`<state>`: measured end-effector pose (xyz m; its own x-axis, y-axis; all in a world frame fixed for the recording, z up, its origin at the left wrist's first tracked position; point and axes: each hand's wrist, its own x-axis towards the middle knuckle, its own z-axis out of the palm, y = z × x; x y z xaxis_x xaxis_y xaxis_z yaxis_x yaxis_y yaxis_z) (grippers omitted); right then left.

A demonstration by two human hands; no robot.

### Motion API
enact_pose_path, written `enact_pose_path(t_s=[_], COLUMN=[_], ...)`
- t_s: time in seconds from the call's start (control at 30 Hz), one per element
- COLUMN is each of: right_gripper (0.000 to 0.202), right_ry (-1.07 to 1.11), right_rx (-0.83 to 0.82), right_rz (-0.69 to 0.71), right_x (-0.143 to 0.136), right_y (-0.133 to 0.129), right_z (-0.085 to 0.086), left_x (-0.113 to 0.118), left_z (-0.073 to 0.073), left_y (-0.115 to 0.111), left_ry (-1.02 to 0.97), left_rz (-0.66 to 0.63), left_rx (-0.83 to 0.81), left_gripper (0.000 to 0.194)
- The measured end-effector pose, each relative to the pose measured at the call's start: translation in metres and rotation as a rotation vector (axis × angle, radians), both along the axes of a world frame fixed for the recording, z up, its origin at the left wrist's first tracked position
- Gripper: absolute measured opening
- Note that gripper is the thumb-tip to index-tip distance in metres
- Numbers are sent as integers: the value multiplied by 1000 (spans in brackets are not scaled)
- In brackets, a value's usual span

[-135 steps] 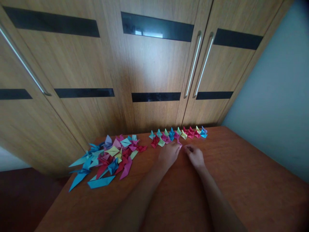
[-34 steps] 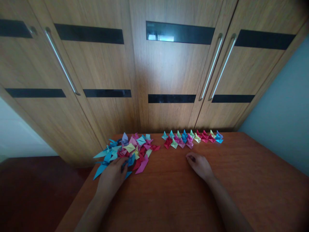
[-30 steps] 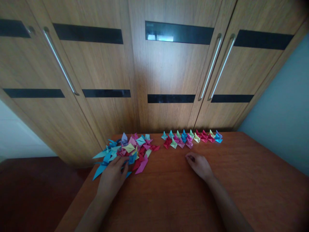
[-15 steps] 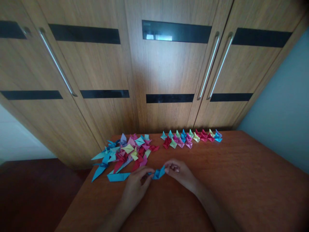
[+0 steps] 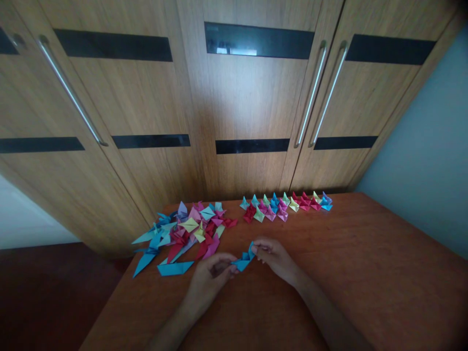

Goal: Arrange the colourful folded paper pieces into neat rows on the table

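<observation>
Between my two hands is a small blue origami boat (image 5: 243, 262), held over the table near its middle. My left hand (image 5: 212, 273) pinches its left end between thumb and fingers. At the raised right end, the fingertips of my right hand (image 5: 272, 256) are closed on the paper. A flat folded blue paper strip (image 5: 175, 268) lies just left of my left hand. Beyond it spreads a heap of folded paper pieces (image 5: 190, 225) in pink, red, yellow and blue.
Small folded paper boats (image 5: 270, 213) in several colours stand in rows at the back of the brown wooden table (image 5: 347, 273). Behind the table rises a wooden wardrobe (image 5: 248, 97) with metal handles. A pale blue wall (image 5: 420, 161) is on the right.
The blue boat has tilted, its right end now higher, and it has shifted slightly right with both hands. The whole view has moved a little.
</observation>
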<state>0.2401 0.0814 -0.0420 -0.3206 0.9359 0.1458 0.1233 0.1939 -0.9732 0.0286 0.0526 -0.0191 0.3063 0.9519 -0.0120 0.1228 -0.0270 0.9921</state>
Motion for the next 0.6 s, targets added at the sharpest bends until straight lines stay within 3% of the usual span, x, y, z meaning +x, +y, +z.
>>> enact_pose_path(t_s=[0.13,0.27,0.37,0.47,0.6], right_gripper=[36,33,31,26,26], right_ry=[3,-31,-139,-437,-722], right_rx=[-69,-60,23,100,-34], right_rz=[8,-76,-339,-638,-854], right_x=[2,21,56,99,137], right_y=[1,9,18,24,25], right_z=[-1,0,-2,-8,-16], left_x=[1,9,28,60,117], left_z=[-3,-1,6,9,7], left_y=[1,4,8,15,28], left_ry=[-1,127,244,335,538], left_rz=[-30,-55,-112,-170,-244], left_rx=[-12,122,316,511,715], left_gripper=[19,16,14,16,18])
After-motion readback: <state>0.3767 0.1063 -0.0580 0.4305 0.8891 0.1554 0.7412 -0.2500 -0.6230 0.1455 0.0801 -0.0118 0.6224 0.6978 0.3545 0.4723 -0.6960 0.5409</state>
